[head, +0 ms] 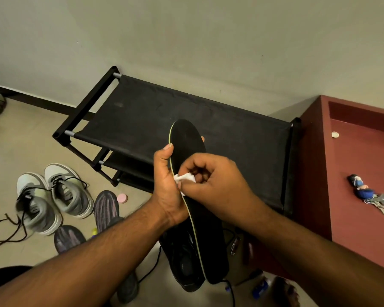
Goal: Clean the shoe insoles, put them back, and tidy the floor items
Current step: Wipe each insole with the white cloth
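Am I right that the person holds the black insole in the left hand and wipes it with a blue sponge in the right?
Not quite: the head view shows a white wipe, not a blue sponge. The left hand holds the black insole while the right hand wipes it.

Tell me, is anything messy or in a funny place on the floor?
Yes. Two dark insoles lie loose on the floor beside the grey sneakers, whose black laces trail untied across the tiles. A small pink lid sits stray near the shoe rack.
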Demonstrator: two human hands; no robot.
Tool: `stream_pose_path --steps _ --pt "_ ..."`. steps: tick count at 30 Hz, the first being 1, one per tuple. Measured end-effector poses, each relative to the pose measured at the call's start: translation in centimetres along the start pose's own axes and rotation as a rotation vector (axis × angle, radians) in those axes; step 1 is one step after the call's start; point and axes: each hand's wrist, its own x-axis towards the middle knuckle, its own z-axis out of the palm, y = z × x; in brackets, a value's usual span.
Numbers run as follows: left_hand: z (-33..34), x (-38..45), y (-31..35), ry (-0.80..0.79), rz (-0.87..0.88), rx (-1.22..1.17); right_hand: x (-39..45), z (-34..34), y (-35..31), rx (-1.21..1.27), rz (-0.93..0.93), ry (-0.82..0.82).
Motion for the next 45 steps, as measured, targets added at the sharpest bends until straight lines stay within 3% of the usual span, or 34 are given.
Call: stream_pose_path --steps 8,14,22,27,34,37,42,45 --pt "0.2 0.0 -0.3 -0.05 -0.004 -0.021 1.5 -3.1 3.0 -0.14 0.173 0.213" --pt "-0.1 0.3 -0.2 -0.031 -0.067 -0.042 0.3 -0.5 0.9 -0.034 0.035 0.05" --pt "0.9 0.5 -0.5 -0.003 -0.039 -0.07 1.4 -3.1 3.3 -0.191 0.201 0.194" --pt "0.7 0.7 -0.1 0.075 -0.039 -0.102 0.4 -0.9 1.3 -0.05 0.088 0.005" --pt "0.6 0.8 -0.3 0.028 -0.039 -0.065 1.6 -3.5 3.6 -0.206 0.268 0.19" --pt "0.4 0.9 -0.3 0.002 -0.028 -0.077 1.3 -2.4 3.0 -0.175 0.215 0.194" --pt "-0.1 0.8 -0.3 0.039 -0.031 -0.093 0.1 -0.4 0.7 -0.017 0.079 0.029" --pt "0.2 0.6 -0.9 -0.004 -0.061 -0.098 0.9 -1.9 1.9 -0.094 0.127 0.148"
